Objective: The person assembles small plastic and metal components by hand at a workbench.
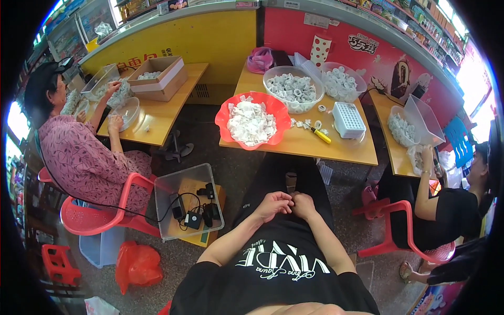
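Observation:
My left hand [274,205] and my right hand [303,205] meet over my lap, below the near edge of the table [362,152]. The fingers of both are curled in and close together; anything between them is too small or hidden to make out. In front of me on the table stands a red wavy-rimmed bowl [224,116] heaped with small white plastic pieces [252,121]. Behind it are two clear tubs [318,102] [362,86] of white ring-shaped parts. A yellow-handled tool [321,136], seemingly a screwdriver, lies by a few loose white parts [302,124].
A stack of white gridded trays [349,121] stands at the table's right. On the floor at left, a clear bin [160,210] holds black adapters and cables, near a red bag [139,265]. Seated people [89,131] [451,194] handle white parts at side tables.

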The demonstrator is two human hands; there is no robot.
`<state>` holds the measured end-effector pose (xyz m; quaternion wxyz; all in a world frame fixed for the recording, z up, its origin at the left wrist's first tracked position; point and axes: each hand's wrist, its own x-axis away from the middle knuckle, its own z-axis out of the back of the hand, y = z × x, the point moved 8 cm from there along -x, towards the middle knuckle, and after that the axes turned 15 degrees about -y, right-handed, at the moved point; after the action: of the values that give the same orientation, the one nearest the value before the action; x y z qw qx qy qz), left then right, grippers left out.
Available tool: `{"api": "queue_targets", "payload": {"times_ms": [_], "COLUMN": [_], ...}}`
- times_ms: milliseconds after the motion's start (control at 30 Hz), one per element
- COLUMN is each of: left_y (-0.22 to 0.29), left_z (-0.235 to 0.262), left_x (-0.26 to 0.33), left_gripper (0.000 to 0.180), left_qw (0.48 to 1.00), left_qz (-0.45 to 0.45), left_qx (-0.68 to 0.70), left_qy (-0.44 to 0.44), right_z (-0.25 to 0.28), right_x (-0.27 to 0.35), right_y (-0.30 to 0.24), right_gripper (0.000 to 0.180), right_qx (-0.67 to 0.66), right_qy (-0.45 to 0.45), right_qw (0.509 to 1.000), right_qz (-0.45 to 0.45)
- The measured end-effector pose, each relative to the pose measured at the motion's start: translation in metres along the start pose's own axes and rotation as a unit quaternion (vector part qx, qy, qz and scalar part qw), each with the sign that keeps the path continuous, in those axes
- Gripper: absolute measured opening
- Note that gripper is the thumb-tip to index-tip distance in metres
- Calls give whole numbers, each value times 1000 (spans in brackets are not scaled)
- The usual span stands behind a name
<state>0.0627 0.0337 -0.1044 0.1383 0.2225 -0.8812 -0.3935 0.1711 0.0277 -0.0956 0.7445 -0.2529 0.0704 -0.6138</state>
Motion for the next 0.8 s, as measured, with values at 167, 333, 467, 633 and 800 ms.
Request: {"api": "queue_targets", "payload": {"times_ms": [167, 333, 467, 633, 800], "left_y": [2, 5, 1, 2, -5], "left_z": [-3, -7, -6, -4, -1], "left_x": [-2, -5, -7, -7, -6], "left_gripper": [15, 16, 16, 17, 17], "left_qw": [1000, 1000, 1000, 1000, 1000], "left_qz": [5, 4, -2, -1, 10], "left_qx": [-5, 0, 5, -6, 7], "left_qy": [4, -6, -16, -9, -6], "right_z": [2, 7, 4, 8, -7], "right_x": [0, 1, 0, 1, 0], "right_y": [1, 1, 5, -2, 8], "right_gripper": [20, 21, 20, 17, 20], "right_qx": [-6, -14, -19, -58, -39], "right_qy": [-8, 0, -11, 7, -13], "right_qw": [1000, 1000, 999, 998, 998], "right_qz": [-19, -21, -34, -25, -41]}}
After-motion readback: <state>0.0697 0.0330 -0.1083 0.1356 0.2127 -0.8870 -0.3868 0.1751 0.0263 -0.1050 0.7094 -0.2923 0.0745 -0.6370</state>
